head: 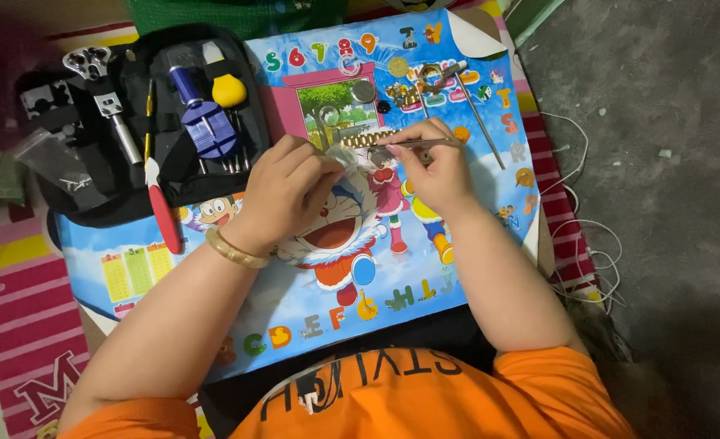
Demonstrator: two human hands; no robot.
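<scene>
Left hand curled, fingers closed on a small round clear piece, looks like a watch crystal or case; most of it hidden under the fingertips, so exact kind unclear. Gold bangle on that wrist.

Right hand pinches metal tweezers, fingers clamped on the shaft, tips pointing left to the spot just beside the left fingertips. Can't tell if the tips hold anything.

Gold link watch band lies on the surface just above both hands, touching or nearly touching the work spot.

Surface is a blue cartoon-print mat with coloured letters along the edges. Beyond the hands: round metal case back, gold disc, a thin metal rod lying diagonally.

Upper left: open black tool kit, partly on the mat. In it a blue case opener, a yellow-handled tool, a red-handled tool at its lower edge. White cable on the grey floor at right.
</scene>
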